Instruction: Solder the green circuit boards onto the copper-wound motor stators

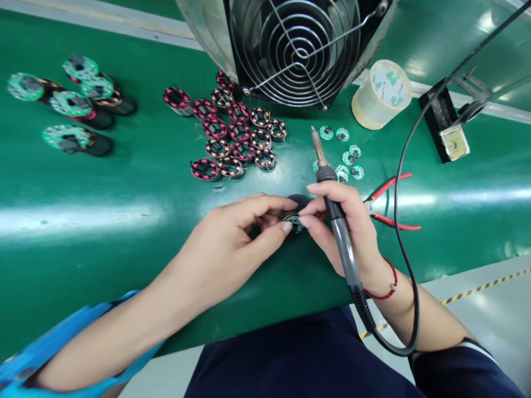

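Note:
My left hand (232, 243) is closed, its thumb and fingers gripping a small motor stator that is mostly hidden by the fingers. On the stator's near side shows a green round circuit board (294, 222). A dark round piece (299, 200) appears just behind the fingertips. My right hand (344, 226) carries a soldering iron (343, 243) between its fingers, the metal tip pointing up and away from me. The thumb and a fingertip of that same hand pinch at the edge of the circuit board.
Several wound stators (239, 131) stand mid-table. Finished-looking stators with boards (68, 137) are at left. Loose circuit boards (342, 135), red-handled cutters (375, 207), a tape roll (379, 97) and an iron stand (446, 121) lie right. A fan (301, 52) stands behind; the iron's cable (397, 204) loops right.

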Demonstrator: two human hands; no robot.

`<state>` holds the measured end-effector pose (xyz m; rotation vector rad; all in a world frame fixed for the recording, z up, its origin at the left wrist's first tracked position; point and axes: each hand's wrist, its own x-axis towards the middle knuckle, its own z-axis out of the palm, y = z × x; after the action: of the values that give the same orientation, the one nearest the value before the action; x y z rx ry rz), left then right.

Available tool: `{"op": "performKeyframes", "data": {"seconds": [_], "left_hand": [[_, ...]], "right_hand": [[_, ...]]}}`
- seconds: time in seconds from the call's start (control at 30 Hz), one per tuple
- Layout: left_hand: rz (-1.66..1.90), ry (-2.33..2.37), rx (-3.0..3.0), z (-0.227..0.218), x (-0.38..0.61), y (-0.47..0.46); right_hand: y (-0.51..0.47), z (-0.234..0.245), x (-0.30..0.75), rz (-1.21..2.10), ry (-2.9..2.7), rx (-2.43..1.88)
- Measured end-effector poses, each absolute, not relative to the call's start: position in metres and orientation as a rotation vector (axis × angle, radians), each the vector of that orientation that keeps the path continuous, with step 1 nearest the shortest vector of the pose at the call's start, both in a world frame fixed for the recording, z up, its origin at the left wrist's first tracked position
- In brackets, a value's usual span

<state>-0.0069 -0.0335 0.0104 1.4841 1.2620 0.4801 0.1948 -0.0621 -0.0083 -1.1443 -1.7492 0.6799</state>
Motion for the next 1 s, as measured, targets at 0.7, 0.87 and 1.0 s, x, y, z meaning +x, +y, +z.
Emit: {"op": "performKeyframes", "data": {"seconds": [0.7, 0.87, 1.0], "left_hand": [[0.315, 1.31, 1.555, 0.02, -0.009, -0.028], [0.349, 1.335, 1.377, 0.016, -0.005, -0.027], [0.368, 1.316, 1.308, 0.017, -0.005, -0.027]], "right_hand": [[-0.064, -0.001, 0.193, 0.554, -1.975, -1.137], [-0.063, 0.002, 0.191, 0.78, -1.75, -1.132], [-0.063, 0.002, 0.193, 0.882, -1.689, -1.13]]}}
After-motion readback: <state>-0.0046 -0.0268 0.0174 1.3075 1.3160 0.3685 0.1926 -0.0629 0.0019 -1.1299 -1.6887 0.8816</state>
